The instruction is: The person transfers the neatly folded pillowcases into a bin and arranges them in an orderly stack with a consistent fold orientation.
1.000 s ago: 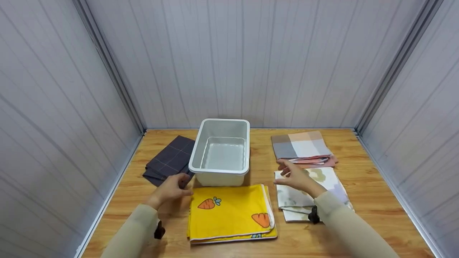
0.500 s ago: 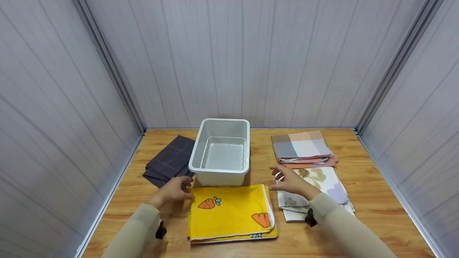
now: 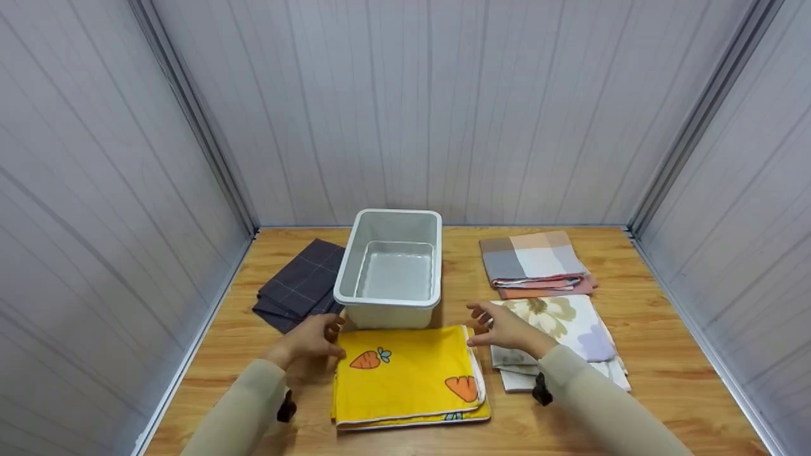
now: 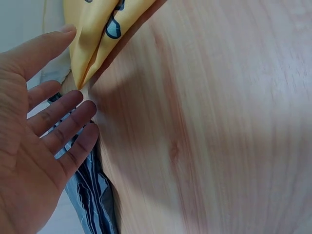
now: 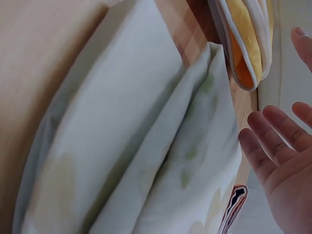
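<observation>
A folded yellow cloth (image 3: pixel 405 380) with orange carrots and a white edge lies on the wooden table, in front of a pale rectangular bin (image 3: pixel 389 313). My left hand (image 3: pixel 308 340) hovers at the cloth's upper left corner, thumb tip overlapping its edge in the head view. In the left wrist view its fingers (image 4: pixel 63 117) are spread and loosely bent, holding nothing. At the upper right corner is my right hand (image 3: pixel 505 327), thumb close to the white edge. Its fingers (image 5: pixel 273 139) are relaxed and hold nothing in the right wrist view.
Behind the left hand lies a dark checked folded cloth (image 3: pixel 298 285), against the bin's left side. A white floral cloth (image 3: pixel 570 323) lies partly under the right hand, with a plaid cloth (image 3: pixel 538 256) behind it. Pale panel walls (image 3: pixel 405 107) enclose the table.
My right hand has moved left from over the floral cloth to the yellow cloth's right edge. The left hand has shifted slightly right. The cloths and bin stay put.
</observation>
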Demonstrator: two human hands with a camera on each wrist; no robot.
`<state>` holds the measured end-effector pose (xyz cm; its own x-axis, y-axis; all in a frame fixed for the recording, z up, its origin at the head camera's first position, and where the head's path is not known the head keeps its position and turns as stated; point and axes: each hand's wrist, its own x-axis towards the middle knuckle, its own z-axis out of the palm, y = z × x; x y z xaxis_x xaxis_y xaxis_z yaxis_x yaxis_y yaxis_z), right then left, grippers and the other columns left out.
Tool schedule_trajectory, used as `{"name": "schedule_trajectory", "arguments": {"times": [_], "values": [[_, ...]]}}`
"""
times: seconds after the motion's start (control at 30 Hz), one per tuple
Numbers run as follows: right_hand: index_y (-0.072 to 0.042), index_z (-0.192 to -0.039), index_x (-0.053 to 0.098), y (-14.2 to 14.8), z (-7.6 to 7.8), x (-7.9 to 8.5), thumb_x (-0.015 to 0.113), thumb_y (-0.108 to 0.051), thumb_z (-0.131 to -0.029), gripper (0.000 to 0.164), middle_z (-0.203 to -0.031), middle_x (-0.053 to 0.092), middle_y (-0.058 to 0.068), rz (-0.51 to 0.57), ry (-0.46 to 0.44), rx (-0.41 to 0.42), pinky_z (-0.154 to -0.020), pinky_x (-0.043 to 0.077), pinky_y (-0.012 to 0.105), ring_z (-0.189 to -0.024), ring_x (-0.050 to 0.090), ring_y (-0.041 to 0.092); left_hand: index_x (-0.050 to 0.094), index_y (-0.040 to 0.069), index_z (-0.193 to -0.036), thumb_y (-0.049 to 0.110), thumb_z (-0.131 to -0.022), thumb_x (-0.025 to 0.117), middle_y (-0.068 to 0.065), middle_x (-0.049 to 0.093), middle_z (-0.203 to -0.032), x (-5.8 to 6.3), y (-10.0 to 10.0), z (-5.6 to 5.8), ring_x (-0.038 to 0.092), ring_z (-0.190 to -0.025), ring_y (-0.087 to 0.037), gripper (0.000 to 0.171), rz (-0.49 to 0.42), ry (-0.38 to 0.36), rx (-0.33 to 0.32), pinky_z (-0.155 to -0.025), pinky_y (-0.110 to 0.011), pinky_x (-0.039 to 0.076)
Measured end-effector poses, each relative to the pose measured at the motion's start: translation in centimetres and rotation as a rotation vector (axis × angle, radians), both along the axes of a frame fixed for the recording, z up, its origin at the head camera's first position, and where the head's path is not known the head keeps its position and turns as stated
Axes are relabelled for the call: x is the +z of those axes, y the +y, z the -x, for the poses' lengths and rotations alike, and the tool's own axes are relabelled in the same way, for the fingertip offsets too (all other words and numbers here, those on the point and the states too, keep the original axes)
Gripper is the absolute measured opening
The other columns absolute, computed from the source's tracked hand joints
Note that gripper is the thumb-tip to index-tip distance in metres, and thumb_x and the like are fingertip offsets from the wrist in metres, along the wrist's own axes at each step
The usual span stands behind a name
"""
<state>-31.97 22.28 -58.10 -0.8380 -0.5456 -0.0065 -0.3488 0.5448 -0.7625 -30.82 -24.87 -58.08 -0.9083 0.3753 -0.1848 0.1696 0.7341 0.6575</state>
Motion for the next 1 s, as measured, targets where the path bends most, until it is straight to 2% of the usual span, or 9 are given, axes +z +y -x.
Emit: {"name": "schedule_trajectory", "arguments": {"times": [0.37,0.63,1.0], "values": [[0.008,-0.154,0.048,-1.0,-0.1,-0.8,0.09,-0.021,-0.089,0.082,-0.139,0.061,0.033,-0.016,-0.034,0.005,-0.106,0.054,0.065,-0.121,0.065,0.046,0.066,0.001,-0.138,0.019,-0.082,0.095,-0.019,0.071,-0.135,0.0,0.4,-0.4,0.067,-0.116,-0.033,0.066,0.024,-0.003,-0.028,-0.108,-0.059,0.055],[0.007,-0.155,0.049,-1.6,-0.2,-1.2,0.09,-0.018,-0.089,0.081,-0.144,0.06,0.033,-0.024,-0.095,0.005,-0.112,0.051,0.063,-0.128,0.063,0.048,0.066,0.0,-0.14,0.017,-0.08,0.096,-0.021,0.07,-0.135,-0.1,0.7,-0.5,0.066,-0.118,-0.035,0.07,0.011,0.0,-0.037,-0.11,-0.059,0.054],[0.009,-0.15,0.053,-2.2,0.1,-1.3,0.091,-0.014,-0.086,0.078,-0.145,0.061,0.031,-0.082,-0.053,0.06,-0.116,0.046,0.064,-0.133,0.058,0.047,0.07,0.006,-0.139,0.014,-0.079,0.097,-0.012,0.073,-0.128,-0.7,1.1,0.1,0.065,-0.112,-0.025,0.066,0.031,0.001,-0.046,-0.107,-0.052,0.055]]}}
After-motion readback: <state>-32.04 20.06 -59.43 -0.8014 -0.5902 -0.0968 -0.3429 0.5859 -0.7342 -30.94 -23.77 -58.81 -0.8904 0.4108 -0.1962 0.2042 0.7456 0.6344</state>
